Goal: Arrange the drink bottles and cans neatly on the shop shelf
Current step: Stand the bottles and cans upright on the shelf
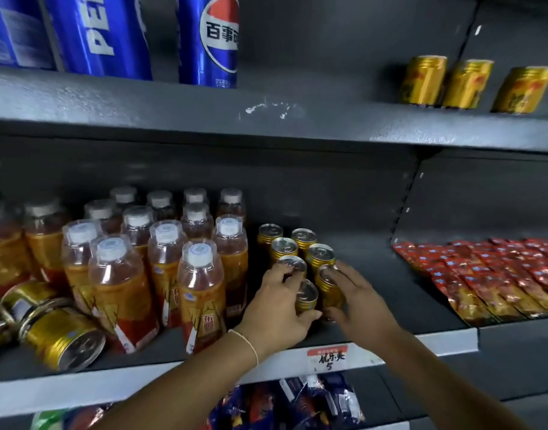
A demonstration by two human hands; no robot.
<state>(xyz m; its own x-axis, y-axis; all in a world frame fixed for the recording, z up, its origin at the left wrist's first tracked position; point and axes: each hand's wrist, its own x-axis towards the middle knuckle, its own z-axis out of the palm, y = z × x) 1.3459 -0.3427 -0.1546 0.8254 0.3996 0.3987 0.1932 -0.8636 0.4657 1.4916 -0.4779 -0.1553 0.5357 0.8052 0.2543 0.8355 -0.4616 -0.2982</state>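
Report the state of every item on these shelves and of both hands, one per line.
Gold can cluster: upright, two columns.
Left hand: grips the cluster's front left cans.
Right hand: straight fingers press the cluster's right side.
Fallen gold cans: lying on their sides.
Tea bottles: upright, capped.
Pepsi cans: upright.
Upper gold cans: upright, in a row.
Red packets: lying flat.

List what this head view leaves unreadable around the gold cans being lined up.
Head view only.
Label of the front gold can: hidden by the left hand gripping it.
Whether the right hand grips or just touches the neighbouring can: its palm faces away.
Tops of the Pepsi cans: cut by the upper edge.
Writing on the price tag: too blurred.
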